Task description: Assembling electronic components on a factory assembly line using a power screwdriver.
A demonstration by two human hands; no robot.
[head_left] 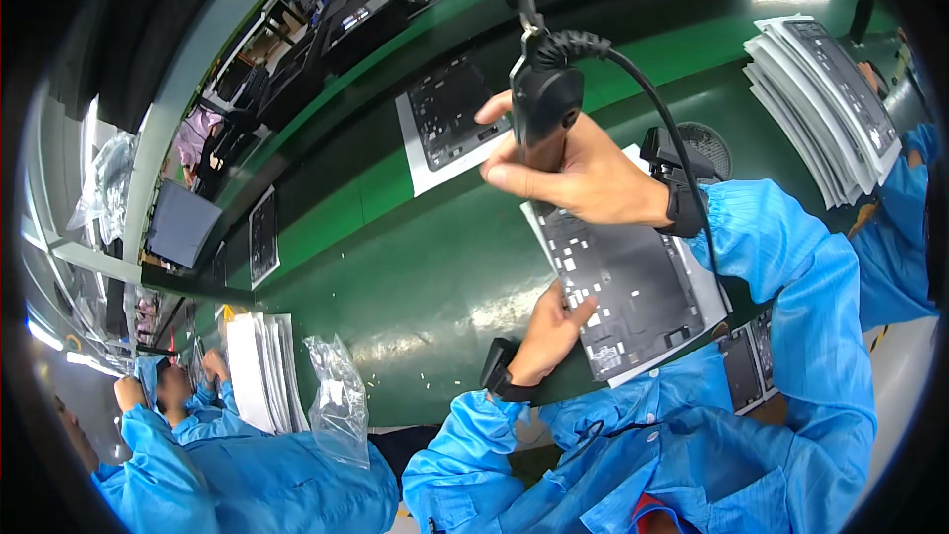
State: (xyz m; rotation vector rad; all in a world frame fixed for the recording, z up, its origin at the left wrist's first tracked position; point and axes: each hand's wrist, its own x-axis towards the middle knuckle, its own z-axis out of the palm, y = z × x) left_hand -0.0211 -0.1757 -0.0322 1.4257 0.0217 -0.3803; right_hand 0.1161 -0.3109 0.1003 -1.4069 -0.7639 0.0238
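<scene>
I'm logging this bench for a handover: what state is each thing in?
Black tool: hung from a metal hook, gripped.
Right hand: holding the tool.
Near panel: white sheet beneath.
Left hand: touching the near panel.
Far panel: lying on another sheet.
Right stack: piled, dark panel on top.
Clear bag: crumpled.

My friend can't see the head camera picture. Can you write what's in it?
A person's right hand grips a hanging black tool above a black panel, while their left hand touches the panel's edge. They work at a green bench, with another person in blue at the picture's lower left.
</scene>
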